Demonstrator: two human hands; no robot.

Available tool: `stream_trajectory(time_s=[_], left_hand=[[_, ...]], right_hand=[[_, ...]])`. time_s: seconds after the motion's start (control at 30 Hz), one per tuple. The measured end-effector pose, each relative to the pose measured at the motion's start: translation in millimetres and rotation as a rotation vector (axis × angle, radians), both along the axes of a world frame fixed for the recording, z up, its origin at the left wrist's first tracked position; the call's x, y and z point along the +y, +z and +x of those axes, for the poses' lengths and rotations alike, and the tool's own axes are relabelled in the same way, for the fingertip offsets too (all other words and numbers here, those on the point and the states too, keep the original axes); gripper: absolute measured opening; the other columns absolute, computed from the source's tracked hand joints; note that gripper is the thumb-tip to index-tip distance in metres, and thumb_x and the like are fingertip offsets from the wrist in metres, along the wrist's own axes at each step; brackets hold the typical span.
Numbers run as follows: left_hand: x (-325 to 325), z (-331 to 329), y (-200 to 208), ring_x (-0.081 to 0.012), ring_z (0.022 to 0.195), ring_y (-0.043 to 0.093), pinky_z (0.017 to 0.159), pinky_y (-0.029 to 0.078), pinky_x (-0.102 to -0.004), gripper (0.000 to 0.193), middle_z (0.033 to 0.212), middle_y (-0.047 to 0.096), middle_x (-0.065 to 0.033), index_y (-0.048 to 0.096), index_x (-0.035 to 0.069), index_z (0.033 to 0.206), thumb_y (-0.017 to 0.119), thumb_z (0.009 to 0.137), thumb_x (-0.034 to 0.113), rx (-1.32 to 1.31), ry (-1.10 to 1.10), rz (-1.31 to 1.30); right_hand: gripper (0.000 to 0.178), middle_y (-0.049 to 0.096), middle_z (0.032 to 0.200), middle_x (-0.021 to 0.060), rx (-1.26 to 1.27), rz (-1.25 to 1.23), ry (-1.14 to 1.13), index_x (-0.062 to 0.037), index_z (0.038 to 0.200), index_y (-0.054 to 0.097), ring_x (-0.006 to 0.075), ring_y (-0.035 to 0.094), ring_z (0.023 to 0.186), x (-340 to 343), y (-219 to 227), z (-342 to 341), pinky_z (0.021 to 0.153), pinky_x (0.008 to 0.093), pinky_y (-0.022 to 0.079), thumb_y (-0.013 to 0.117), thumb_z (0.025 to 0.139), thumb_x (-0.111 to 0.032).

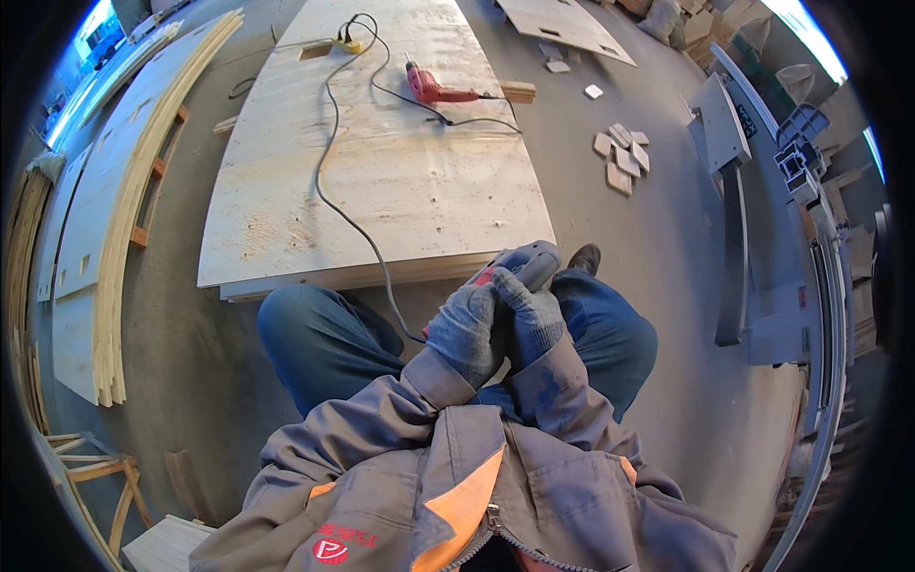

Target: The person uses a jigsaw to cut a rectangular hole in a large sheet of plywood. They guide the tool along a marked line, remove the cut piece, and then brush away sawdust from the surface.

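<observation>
A corded power tool (536,261) with a grey body and some red is held in front of my knees, just past the near edge of a stack of plywood sheets (381,210). My left hand (464,329), in a grey knit glove, closes round its rear part. My right hand (534,313), gloved too, grips it from the other side, thumb on top. The gloves cover much of the tool, so its exact kind cannot be made out. A dark cable (355,224) runs from beside my left hand up over the top sheet.
A red drill (440,88) with its cord lies farther up the sheets, near a yellow socket block (349,44). Sawdust (276,234) is scattered at the near left. Plywood stacks (124,191) stand left. Small wood offcuts (621,157) lie on the floor at right, before a machine rail (732,248).
</observation>
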State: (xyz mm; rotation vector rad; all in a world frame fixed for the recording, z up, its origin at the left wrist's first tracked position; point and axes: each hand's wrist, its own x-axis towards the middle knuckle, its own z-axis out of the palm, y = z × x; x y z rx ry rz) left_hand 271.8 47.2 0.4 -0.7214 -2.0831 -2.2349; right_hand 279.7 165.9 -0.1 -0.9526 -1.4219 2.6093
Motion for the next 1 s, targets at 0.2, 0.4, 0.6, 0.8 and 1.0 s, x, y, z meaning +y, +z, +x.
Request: stream_trajectory(time_s=[0.2, 0.4, 0.6, 0.8, 1.0], left_hand=[[7, -9, -35, -0.0412, 0.095, 0.068, 0.083, 0.056, -0.0468, 0.039, 0.108, 0.068, -0.0217, 0.063, 0.004, 0.125, 0.073, 0.088, 0.008, 0.271, -0.042, -0.285], [14, -15, -39, -0.0432, 0.096, 0.069, 0.085, 0.056, -0.0478, 0.044, 0.11, 0.069, -0.0233, 0.063, 0.003, 0.128, 0.077, 0.087, 0.013, 0.157, -0.209, -0.228], [-13, -49, -30, -0.0434, 0.098, 0.069, 0.088, 0.055, -0.0488, 0.042, 0.11, 0.072, -0.0237, 0.068, 0.002, 0.121, 0.077, 0.091, 0.031, 0.06, -0.353, -0.443], [-35, -95, -121, -0.0351, 0.105, 0.071, 0.105, 0.045, -0.0474, 0.047, 0.106, 0.076, -0.0169, 0.077, 0.01, 0.11, 0.051, 0.103, 0.049, 0.014, -0.455, -1.211], [-39, -103, -119, -0.0349, 0.108, 0.072, 0.102, 0.051, -0.0478, 0.044, 0.113, 0.076, -0.0164, 0.076, 0.011, 0.115, 0.048, 0.103, 0.042, -0.252, -0.599, -1.47]], right_hand=[[0.029, 0.072, 0.099, 0.0111, -0.058, 0.047, -0.084, 0.0015, 0.115, 0.069, 0.0221, 0.071, 0.088, 23, -18, -1, 0.082, 0.0334, 0.059, 0.079, 0.089, -0.008], [0.026, 0.071, 0.093, 0.0089, -0.151, 0.194, -0.083, 0.0008, 0.108, 0.068, 0.0193, 0.07, 0.082, 42, -14, 2, 0.077, 0.0309, 0.058, 0.079, 0.087, -0.009], [0.024, 0.068, 0.08, 0.0123, -0.194, 0.227, -0.063, 0.0038, 0.108, 0.063, 0.0237, 0.068, 0.066, 62, 6, 5, 0.063, 0.0335, 0.058, 0.074, 0.089, -0.007], [0.028, 0.066, 0.073, 0.0166, -0.133, 0.255, 0.064, 0.0051, 0.111, 0.057, 0.0272, 0.066, 0.058, 66, 29, -5, 0.055, 0.0389, 0.058, 0.067, 0.087, -0.004], [0.036, 0.066, 0.073, 0.0182, 0.044, 0.314, 0.074, 0.008, 0.116, 0.056, 0.0285, 0.066, 0.056, 93, 28, -26, 0.053, 0.0377, 0.057, 0.062, 0.083, -0.005]])
